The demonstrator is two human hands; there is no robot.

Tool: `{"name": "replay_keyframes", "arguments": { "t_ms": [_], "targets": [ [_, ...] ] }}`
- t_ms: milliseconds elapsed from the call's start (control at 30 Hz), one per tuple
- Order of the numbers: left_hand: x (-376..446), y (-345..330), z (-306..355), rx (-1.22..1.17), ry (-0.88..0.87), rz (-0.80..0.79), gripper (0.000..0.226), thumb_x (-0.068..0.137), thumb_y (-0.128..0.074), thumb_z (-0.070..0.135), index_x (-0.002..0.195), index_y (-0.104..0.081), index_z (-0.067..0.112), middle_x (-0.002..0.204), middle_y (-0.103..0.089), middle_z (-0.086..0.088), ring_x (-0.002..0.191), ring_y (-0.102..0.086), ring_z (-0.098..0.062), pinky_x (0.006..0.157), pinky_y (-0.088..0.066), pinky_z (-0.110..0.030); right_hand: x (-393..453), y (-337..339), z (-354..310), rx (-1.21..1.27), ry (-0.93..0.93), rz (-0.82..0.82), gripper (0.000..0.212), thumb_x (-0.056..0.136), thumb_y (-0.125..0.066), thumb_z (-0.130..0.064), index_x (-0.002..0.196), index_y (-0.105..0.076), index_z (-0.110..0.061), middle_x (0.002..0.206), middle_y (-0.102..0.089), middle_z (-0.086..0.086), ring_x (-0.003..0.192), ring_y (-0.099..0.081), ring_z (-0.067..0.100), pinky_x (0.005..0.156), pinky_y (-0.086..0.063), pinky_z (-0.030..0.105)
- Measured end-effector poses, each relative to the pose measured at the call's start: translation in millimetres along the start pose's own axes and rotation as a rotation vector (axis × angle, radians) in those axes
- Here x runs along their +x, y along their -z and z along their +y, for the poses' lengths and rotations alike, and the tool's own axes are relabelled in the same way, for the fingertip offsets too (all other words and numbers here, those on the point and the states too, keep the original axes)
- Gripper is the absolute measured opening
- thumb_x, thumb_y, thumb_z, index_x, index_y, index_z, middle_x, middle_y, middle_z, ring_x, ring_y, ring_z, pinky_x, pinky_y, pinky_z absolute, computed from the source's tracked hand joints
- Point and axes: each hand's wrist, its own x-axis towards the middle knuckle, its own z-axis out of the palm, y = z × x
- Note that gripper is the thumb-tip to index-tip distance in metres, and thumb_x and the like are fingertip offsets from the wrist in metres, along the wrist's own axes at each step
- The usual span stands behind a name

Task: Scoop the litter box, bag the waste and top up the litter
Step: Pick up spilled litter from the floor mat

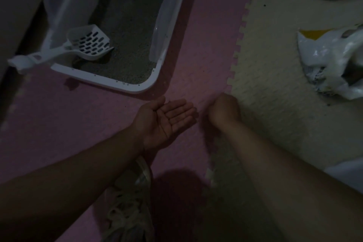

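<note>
Pink and cream foam mats (196, 45) lay dim under the litter box (135, 87), the scoop (86, 45) propped inside. Just below it, the left hand (167, 120) lay flat, palm up; the right hand (224, 110), knuckles up beside it, hid its fingers. The waste bag (332, 65) gaped well right of the box, so stray granules on the mat risked being missed or the bag tipping.

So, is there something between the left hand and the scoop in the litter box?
Nothing visible blocks it. The left hand is open, palm up, over bare pink mat. Between it and the scoop is only the near rim of the litter box. The scoop handle sticks out over the left rim.
</note>
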Motion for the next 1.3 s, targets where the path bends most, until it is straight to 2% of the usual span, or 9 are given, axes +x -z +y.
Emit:
{"name": "replay_keyframes", "arguments": {
  "t_ms": [133,267,367,467,633,833,933,1067,1300],
  "targets": [
    [-0.7,-3.0,-0.3,0.020,-0.007,-0.013,0.051,0.103,-0.038,0.029,0.119,-0.063,-0.012,0.126,-0.064,-0.030,0.104,-0.070,-0.044,0.077,-0.061,-0.053,-9.8,16.4,-10.0,0.168,0.003,-0.024,0.029,0.096,-0.053,-0.021,0.103,-0.066,0.004,0.112,-0.067,0.026,0.107,-0.063,0.040,0.082,-0.049,0.038],
    [1.4,-0.1,5.6,0.070,-0.015,-0.017,0.053,0.100,-0.038,0.032,0.107,-0.073,-0.006,0.113,-0.072,-0.024,0.097,-0.073,-0.035,0.083,-0.060,-0.045,-54.4,24.3,-41.5,0.440,0.273,0.019,0.018,0.095,-0.055,-0.027,0.090,-0.061,-0.011,0.097,-0.066,0.010,0.089,-0.061,0.028,0.074,-0.045,0.034],
    [-1.0,1.9,6.2,0.126,0.002,-0.039,0.054,0.102,-0.034,0.035,0.124,-0.064,-0.005,0.128,-0.067,-0.022,0.116,-0.066,-0.036,0.102,-0.050,-0.047,-88.8,21.7,-63.9,0.332,0.541,0.032,0.017,0.095,-0.053,-0.032,0.095,-0.065,-0.020,0.101,-0.063,0.001,0.087,-0.058,0.021,0.071,-0.047,0.034],
    [-3.5,-2.6,4.8,0.147,-0.004,-0.052,0.055,0.102,-0.033,0.035,0.126,-0.061,-0.006,0.137,-0.061,-0.022,0.124,-0.061,-0.036,0.102,-0.045,-0.048,-89.7,13.1,-65.0,0.311,0.629,0.037,0.025,0.094,-0.055,-0.027,0.113,-0.070,-0.025,0.112,-0.065,-0.004,0.094,-0.060,0.019,0.076,-0.050,0.038],
    [-5.2,0.4,6.1,0.127,-0.018,-0.001,0.054,0.101,-0.035,0.035,0.114,-0.071,-0.004,0.123,-0.069,-0.022,0.116,-0.065,-0.034,0.103,-0.049,-0.046,-84.4,15.7,-55.3,0.453,0.564,0.040,0.020,0.089,-0.058,-0.031,0.097,-0.071,-0.018,0.096,-0.065,0.001,0.086,-0.063,0.022,0.075,-0.053,0.043],
    [-5.8,-2.7,7.3,0.097,-0.064,0.032,0.054,0.101,-0.038,0.031,0.095,-0.076,-0.007,0.096,-0.075,-0.024,0.081,-0.076,-0.033,0.068,-0.064,-0.039,-69.8,34.7,-40.5,0.585,0.422,0.140,0.003,0.082,-0.074,-0.012,0.085,-0.074,-0.013,0.082,-0.067,0.000,0.073,-0.059,0.008,0.067,-0.050,0.023],
    [-17.2,-10.5,13.6,0.120,-0.082,0.044,0.048,0.092,-0.046,0.029,0.099,-0.075,-0.008,0.104,-0.074,-0.025,0.091,-0.075,-0.033,0.076,-0.063,-0.042,-66.4,53.7,-39.0,0.637,0.362,0.144,0.005,0.084,-0.074,-0.016,0.083,-0.073,-0.012,0.079,-0.069,0.000,0.073,-0.063,0.013,0.067,-0.053,0.031],
    [-61.3,-41.3,28.3,0.092,-0.097,-0.003,0.050,0.098,-0.042,0.031,0.105,-0.074,-0.007,0.115,-0.071,-0.026,0.105,-0.072,-0.036,0.092,-0.058,-0.047,-83.0,104.4,-50.1,0.729,0.300,0.105,0.006,0.088,-0.073,-0.022,0.085,-0.072,-0.018,0.075,-0.068,-0.010,0.068,-0.062,0.002,0.064,-0.054,0.027],
    [-231.0,-146.1,76.6,-0.003,-0.145,-0.094,0.054,0.101,-0.038,0.035,0.111,-0.072,-0.006,0.125,-0.067,-0.025,0.118,-0.065,-0.038,0.104,-0.050,-0.048,-147.0,277.0,-120.0,0.881,0.304,0.062,0.005,0.089,-0.073,-0.021,0.085,-0.071,-0.021,0.067,-0.067,-0.010,0.062,-0.064,0.003,0.059,-0.052,0.019]
  ]
}}
